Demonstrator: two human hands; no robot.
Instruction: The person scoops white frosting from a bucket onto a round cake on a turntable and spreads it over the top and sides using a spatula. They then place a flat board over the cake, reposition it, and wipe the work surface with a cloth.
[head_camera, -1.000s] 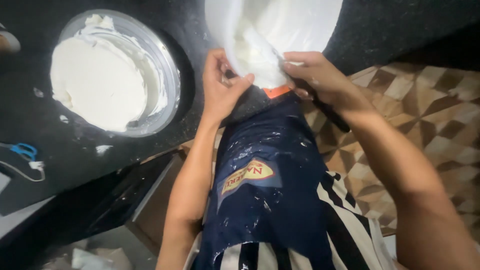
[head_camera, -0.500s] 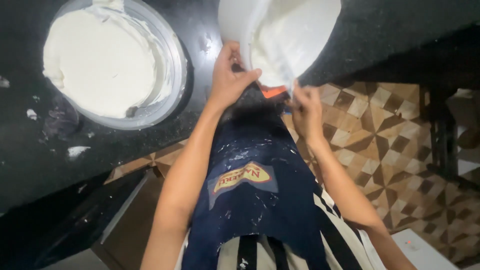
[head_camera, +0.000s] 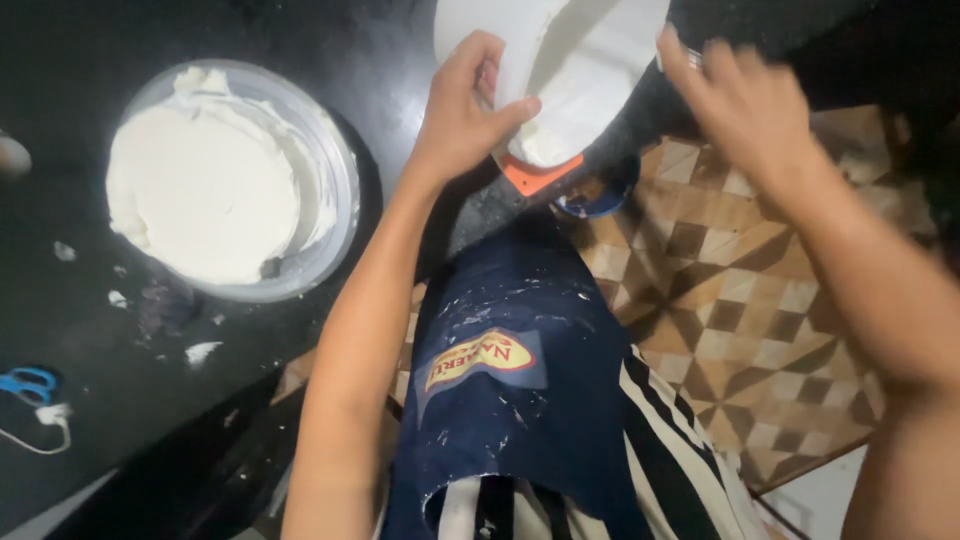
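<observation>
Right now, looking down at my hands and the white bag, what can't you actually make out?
- White piping bag: its top is cut off by the head view's upper edge.
- Right hand: motion-blurred, so whether its fingers touch the bag is unclear.
- Orange nozzle: the tip is partly hidden behind the left hand and counter edge.
- Blue scissors: cropped by the left edge.

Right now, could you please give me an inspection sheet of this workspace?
Surface: black counter, flecked with white smears.
Job's things: white bag of cream with an orange tip; clear bowl of white cream.
Clutter: blue scissors at the counter's left edge.
Hands: left hand pinches the bag; right hand blurred beside it, fingers spread.
Cables: thin white cord by the scissors.
Surroundings: patterned tile floor; dark blue apron.
</observation>
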